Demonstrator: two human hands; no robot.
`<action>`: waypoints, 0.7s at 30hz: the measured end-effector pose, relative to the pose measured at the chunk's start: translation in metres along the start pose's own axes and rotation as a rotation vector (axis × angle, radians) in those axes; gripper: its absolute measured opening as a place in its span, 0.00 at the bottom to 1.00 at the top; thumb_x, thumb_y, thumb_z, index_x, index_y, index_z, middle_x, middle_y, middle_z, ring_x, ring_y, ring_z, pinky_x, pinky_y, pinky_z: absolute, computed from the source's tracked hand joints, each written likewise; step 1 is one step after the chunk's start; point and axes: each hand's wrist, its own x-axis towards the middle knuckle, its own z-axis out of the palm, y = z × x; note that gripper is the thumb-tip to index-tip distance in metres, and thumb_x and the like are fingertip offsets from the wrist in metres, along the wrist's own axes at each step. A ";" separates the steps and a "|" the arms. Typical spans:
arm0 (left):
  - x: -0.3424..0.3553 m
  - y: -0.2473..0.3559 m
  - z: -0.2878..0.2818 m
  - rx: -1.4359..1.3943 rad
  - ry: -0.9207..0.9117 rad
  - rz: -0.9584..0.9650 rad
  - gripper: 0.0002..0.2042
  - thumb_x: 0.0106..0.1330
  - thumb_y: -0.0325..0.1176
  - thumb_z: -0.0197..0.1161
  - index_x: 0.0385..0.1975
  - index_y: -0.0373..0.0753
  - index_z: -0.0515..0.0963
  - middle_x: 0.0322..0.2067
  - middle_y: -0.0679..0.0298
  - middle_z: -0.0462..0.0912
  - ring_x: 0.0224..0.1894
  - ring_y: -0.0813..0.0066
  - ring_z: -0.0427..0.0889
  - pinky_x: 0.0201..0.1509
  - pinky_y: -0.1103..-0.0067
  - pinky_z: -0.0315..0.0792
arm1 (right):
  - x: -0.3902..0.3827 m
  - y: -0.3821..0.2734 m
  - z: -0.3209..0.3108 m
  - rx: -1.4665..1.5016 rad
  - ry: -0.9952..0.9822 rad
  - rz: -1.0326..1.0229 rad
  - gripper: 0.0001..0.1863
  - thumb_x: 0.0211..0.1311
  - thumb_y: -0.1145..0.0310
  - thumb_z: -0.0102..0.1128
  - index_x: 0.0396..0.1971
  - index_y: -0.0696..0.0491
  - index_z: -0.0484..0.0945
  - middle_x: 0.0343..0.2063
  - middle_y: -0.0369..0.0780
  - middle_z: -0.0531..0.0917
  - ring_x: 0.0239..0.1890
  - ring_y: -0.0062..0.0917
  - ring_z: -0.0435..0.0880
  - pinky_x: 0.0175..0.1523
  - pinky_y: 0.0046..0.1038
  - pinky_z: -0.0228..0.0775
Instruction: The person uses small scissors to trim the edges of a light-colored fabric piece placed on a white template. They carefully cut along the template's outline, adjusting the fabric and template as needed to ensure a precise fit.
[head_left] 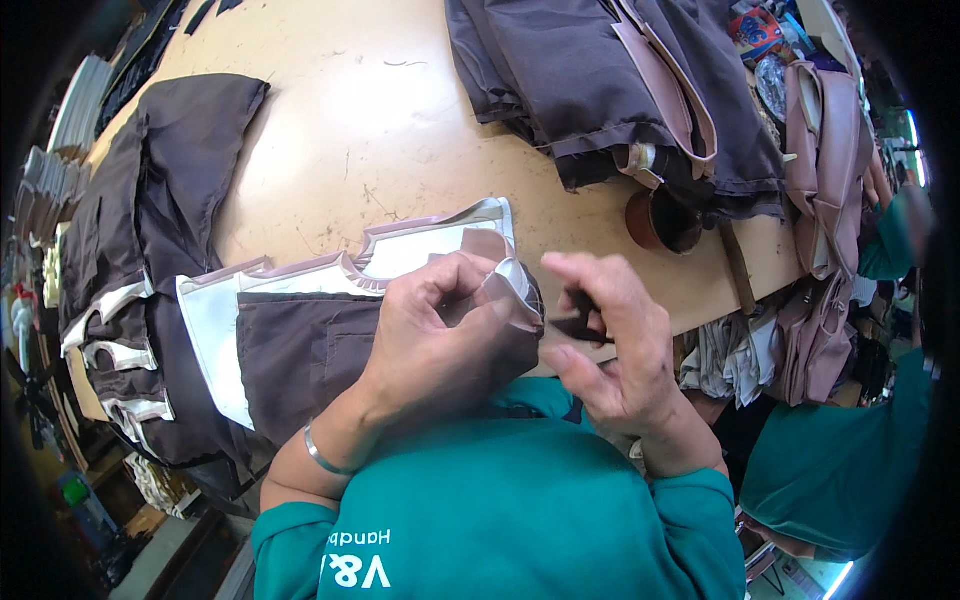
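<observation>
Left hand (425, 335): grip closed on pink piece (510, 301). Right hand (625, 345): grip parted. Piece likely light, pliable; hold by edge.

the brown lining (292, 345) is smooth cloth, the bracelet (318, 452) shiny metal.

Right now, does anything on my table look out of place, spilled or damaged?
Only litter: dark thread scraps lie loose on the tan table, toward its far side, apart from any fabric. The pink-and-white piece curls up, but your left hand is gripping it, so that seems unremarkable. I see no spill or obvious damage.
</observation>
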 end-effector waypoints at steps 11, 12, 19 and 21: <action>0.004 -0.001 0.003 0.022 -0.018 0.001 0.04 0.55 0.25 0.57 0.23 0.32 0.72 0.30 0.65 0.76 0.32 0.85 0.71 0.37 0.86 0.66 | -0.006 -0.003 -0.008 -0.386 -0.172 -0.052 0.26 0.40 0.67 0.62 0.45 0.54 0.69 0.23 0.38 0.73 0.18 0.28 0.74 0.24 0.26 0.65; 0.004 0.000 0.003 0.018 -0.014 -0.008 0.04 0.55 0.25 0.57 0.23 0.32 0.72 0.30 0.65 0.76 0.32 0.85 0.71 0.36 0.86 0.66 | -0.006 -0.002 -0.008 -0.390 -0.162 -0.059 0.26 0.40 0.67 0.62 0.45 0.54 0.69 0.23 0.38 0.73 0.18 0.28 0.74 0.24 0.26 0.65; 0.007 0.001 0.001 -0.015 -0.028 -0.042 0.04 0.56 0.26 0.57 0.24 0.32 0.72 0.30 0.66 0.76 0.31 0.85 0.71 0.35 0.86 0.67 | -0.006 0.004 -0.004 -0.350 -0.109 -0.059 0.21 0.46 0.72 0.58 0.44 0.55 0.72 0.17 0.38 0.70 0.15 0.29 0.69 0.21 0.26 0.60; 0.008 0.001 0.002 0.008 -0.019 -0.013 0.04 0.56 0.26 0.57 0.24 0.31 0.73 0.29 0.66 0.75 0.31 0.85 0.71 0.35 0.86 0.67 | -0.006 0.003 -0.003 -0.407 -0.091 -0.075 0.21 0.44 0.75 0.59 0.44 0.54 0.73 0.16 0.37 0.69 0.14 0.27 0.68 0.19 0.26 0.59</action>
